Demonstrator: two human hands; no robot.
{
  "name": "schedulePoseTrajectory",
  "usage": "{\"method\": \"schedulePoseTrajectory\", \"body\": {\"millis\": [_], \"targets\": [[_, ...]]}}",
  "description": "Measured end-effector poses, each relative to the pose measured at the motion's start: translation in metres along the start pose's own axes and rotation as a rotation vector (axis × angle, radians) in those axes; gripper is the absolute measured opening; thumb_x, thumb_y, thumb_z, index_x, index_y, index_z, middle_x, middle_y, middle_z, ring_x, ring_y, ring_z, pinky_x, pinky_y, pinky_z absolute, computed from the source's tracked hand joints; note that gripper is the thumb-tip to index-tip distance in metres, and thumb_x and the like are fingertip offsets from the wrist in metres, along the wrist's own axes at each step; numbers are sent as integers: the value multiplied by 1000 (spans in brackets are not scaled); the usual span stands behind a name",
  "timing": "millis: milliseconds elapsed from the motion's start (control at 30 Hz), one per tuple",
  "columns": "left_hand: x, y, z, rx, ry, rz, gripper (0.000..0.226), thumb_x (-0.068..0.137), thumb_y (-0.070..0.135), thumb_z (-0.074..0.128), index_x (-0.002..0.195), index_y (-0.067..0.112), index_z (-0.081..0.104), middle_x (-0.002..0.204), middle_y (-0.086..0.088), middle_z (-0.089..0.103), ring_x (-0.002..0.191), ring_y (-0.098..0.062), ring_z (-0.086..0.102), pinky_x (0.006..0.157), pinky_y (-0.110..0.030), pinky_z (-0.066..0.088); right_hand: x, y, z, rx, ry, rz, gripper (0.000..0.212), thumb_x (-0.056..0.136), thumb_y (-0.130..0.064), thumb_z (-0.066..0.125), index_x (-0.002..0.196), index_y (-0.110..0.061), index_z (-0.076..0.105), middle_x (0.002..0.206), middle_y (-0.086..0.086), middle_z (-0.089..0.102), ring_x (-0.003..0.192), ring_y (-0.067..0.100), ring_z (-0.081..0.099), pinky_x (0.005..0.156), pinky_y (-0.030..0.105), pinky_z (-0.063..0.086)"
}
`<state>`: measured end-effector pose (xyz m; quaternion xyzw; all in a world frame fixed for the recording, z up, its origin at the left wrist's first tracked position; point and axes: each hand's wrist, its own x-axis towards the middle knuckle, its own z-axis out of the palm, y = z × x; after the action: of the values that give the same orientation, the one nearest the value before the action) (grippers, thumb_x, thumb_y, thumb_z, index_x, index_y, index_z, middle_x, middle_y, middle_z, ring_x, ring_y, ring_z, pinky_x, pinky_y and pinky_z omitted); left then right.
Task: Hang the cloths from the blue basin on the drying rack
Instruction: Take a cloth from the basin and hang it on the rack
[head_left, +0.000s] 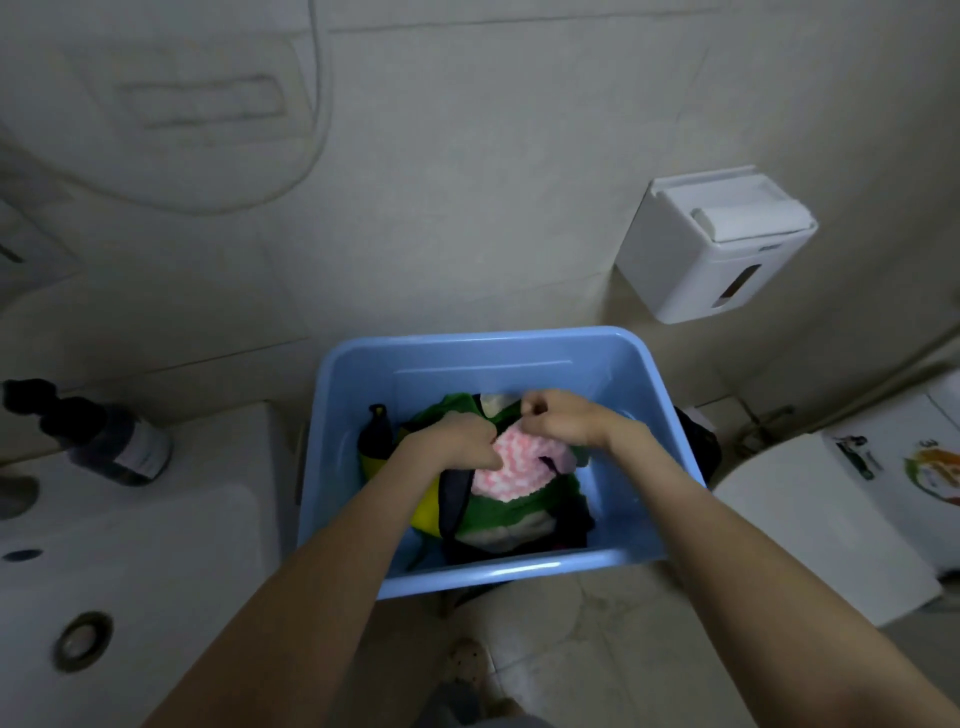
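- Reaching into the blue basin (332, 415) in the lower centre of the frame, both hands meet over a pink-and-white cloth (511, 467) that lies on top of the pile.
- The left hand (457, 441) is closed, its fingers pinching the cloth's left edge; the right hand (556, 415) is curled shut on the cloth's upper edge, just beside the left.
- Under the pink cloth lie a green cloth (524, 512), a dark cloth (454, 501) and a yellow piece (423, 514), all bunched together inside the basin.
- No drying rack shows anywhere in the frame, and no cloth is seen hanging, so the task looks to be at its start: the first cloth is only being gathered.
- Everything is left, by this judgement: lifting out the pink cloth, carrying it to the rack, spreading it, then doing the same for each cloth beneath.
- The pink cloth is crumpled, so a true long axis cannot be told; its visible patch runs roughly from the upper right near the hands down to the lower left of the basin.
- The basin's long axis runs left to right across the frame, its open mouth facing up toward the camera.
- A white wall box (717, 249) sits at the upper right, a dark bottle (104, 436) at the left.
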<state>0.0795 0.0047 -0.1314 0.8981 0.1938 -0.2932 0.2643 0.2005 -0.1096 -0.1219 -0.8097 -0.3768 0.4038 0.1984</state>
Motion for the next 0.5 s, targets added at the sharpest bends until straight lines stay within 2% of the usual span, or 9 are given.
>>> {"method": "schedulePoseTrajectory", "body": {"millis": [67,133,233,300,333,400,433,500], "targets": [[-6,0,-4,-127,119,9,18,82,27,60,77,11,53,76,-3,51,77,-23,53,52,-26,30,-9,-1,-11,42,71,-35,15,86,-13,55,75,-19,48,73,0,49,70,13,44,68,31,36],[-13,2,-10,-273,243,15,14,82,21,60,77,14,49,74,2,48,76,-21,51,52,-25,30,-22,-1,-20,133,152,-81,22,86,-10,56,70,-20,45,67,-6,46,64,9,41,63,25,35],[-22,7,-18,-396,428,7,25,87,26,59,76,17,38,72,3,44,75,-21,45,54,-31,28,-43,0,-27,247,212,-147,31,87,-5,59,66,-19,42,63,-8,44,59,5,38,57,18,32],[-33,16,-22,-442,532,32,25,89,32,59,84,16,41,76,2,48,75,-19,45,59,-31,31,-59,0,-28,321,191,-188,26,88,-9,63,71,-18,45,65,-6,47,56,4,42,58,18,35],[-39,20,-23,-436,562,54,22,89,31,59,88,16,43,80,1,52,76,-19,46,61,-31,31,-65,1,-26,380,175,-199,19,89,-13,64,77,-17,49,69,-2,52,56,6,48,60,21,40],[-52,31,-25,-429,585,123,11,89,23,58,91,21,47,85,-6,60,77,-21,52,61,-31,34,-72,4,-22,477,158,-193,7,93,-17,57,100,-19,56,93,10,60,56,17,60,70,33,49],[-64,37,-23,-436,599,166,9,88,18,57,90,22,49,85,-8,63,78,-24,56,62,-31,37,-78,4,-19,483,157,-195,19,96,-17,54,114,-23,54,107,12,60,57,20,62,74,35,51],[-81,46,-21,-464,648,235,16,85,7,52,90,23,55,83,-3,64,78,-24,61,64,-28,43,-83,0,-12,468,134,-211,37,97,-12,51,129,-30,48,124,8,56,64,20,62,74,29,53]]}}
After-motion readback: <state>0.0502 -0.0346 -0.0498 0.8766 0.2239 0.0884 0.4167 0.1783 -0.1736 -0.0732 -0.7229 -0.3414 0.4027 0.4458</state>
